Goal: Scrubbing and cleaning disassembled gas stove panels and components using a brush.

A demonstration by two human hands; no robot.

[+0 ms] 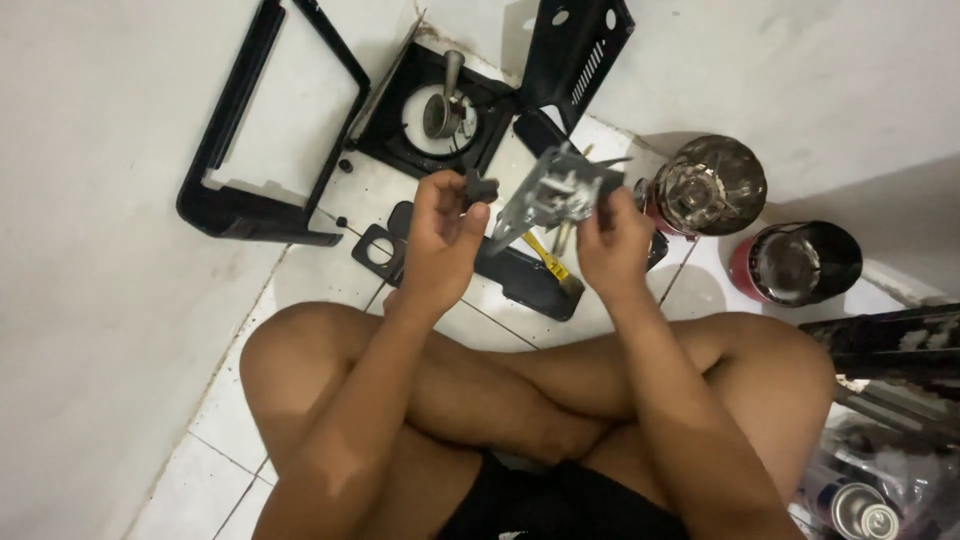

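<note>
The person sits cross-legged on a white tiled floor [300, 270], both hands raised in front of the knees. The left hand [440, 235] pinches a small dark part [478, 187] between thumb and fingertips, closed on it. The right hand [612, 245] grips the lower edge of a grey metal assembly [555, 195] (a bracket with small fittings, tilted upward to the left), fingers wrapped around it. The two hands are apart, and the dark part sits just beside the assembly's left end; whether they touch cannot be told.

Beyond the hands, a black stove body with a round burner [440, 110] lies on the floor against the wall, with a black rectangular frame [265, 130] to its left and a perforated black panel [575, 50] leaning upright. A yellow-handled tool [548, 262] lies on a flat black piece below the assembly. Two round canisters [715, 185] stand to the right.
</note>
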